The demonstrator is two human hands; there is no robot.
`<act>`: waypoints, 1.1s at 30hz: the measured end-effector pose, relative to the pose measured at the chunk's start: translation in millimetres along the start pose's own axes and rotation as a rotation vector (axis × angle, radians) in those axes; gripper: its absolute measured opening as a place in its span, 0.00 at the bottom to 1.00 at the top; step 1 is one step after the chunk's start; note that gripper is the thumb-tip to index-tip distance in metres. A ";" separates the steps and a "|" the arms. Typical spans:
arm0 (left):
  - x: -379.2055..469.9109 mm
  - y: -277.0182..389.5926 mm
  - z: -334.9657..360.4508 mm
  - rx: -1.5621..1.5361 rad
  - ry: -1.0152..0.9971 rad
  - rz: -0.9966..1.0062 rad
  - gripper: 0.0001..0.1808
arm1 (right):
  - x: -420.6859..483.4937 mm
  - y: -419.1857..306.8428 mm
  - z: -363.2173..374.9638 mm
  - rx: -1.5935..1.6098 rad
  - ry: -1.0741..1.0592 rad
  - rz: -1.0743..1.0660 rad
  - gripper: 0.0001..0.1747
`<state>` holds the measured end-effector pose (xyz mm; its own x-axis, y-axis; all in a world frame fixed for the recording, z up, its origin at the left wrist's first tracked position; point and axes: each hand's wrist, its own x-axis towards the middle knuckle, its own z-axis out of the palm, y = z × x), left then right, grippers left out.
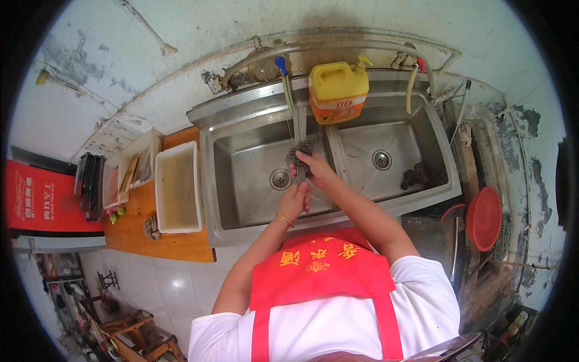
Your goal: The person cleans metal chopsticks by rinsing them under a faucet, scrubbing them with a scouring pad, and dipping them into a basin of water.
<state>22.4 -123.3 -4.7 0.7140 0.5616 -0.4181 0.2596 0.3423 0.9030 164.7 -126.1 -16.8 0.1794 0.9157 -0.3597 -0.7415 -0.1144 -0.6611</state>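
My right hand [315, 168] presses a dark steel-wool scourer [303, 151] around a bundle of long thin metal skewers or rods [300, 121]; which they are I cannot tell exactly. Below it, my left hand [296, 199] grips the near end of the bundle. Both hands are over the left basin of a stainless-steel double sink [253, 154]. A hose with a blue fitting [281, 66] hangs down behind the bundle. A yellow detergent jug with a pump [338, 92] stands at the back, by the divider between the basins.
To the left, a white plastic tub [178, 188] and a knotted cloth [151, 227] rest on a wooden board [135, 242]. A dark wet clump [414, 175] lies in the right basin [371, 149]. A red plastic basin [484, 218] is at the far right.
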 end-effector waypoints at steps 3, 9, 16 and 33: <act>19.1 -5.0 -16.7 -0.027 0.024 0.063 0.19 | 1.8 -7.0 -5.5 -0.200 -0.030 0.038 0.11; 74.5 40.9 -40.6 -0.812 0.248 0.044 0.20 | -10.0 -2.1 -1.6 -0.459 -0.252 0.292 0.11; 91.6 24.1 -69.4 -0.980 0.478 0.074 0.22 | -45.3 -2.7 -0.1 -0.794 -0.360 0.284 0.13; 116.4 6.9 -164.1 -0.641 0.969 0.259 0.23 | -105.1 -6.9 -129.9 -0.849 -0.042 0.439 0.13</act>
<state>0.6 68.0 -63.4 -0.1632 0.9107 -0.3796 -0.3897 0.2940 0.8728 234.9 -271.5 -60.0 -0.0387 0.7361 -0.6758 -0.0181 -0.6767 -0.7360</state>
